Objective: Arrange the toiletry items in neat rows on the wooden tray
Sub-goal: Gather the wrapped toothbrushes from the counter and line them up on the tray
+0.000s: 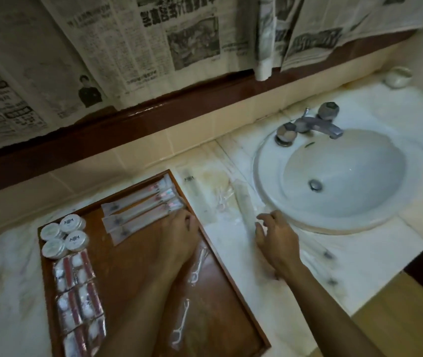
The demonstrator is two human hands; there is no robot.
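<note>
A wooden tray [133, 274] lies on the marble counter. At its far end several wrapped toothbrushes [141, 210] lie side by side. Small round white soaps [63, 235] sit at its left corner, above a column of clear packets with cotton pads and red sticks [76, 287]. Two wrapped floss picks [197, 266] lie along the tray's right side. My left hand [179, 230] rests on the tray, fingertips touching the nearest toothbrush wrapper's end. My right hand [273, 233] hovers over the counter, fingers apart, above a clear wrapped item [244, 199] beside the sink.
A round white sink [334, 176] with a metal tap [313, 124] fills the counter's right side. More clear wrappers [195, 186] lie on the counter between tray and sink. Newspaper sheets [128, 47] hang on the wall behind. A small white bowl [397, 77] stands far right.
</note>
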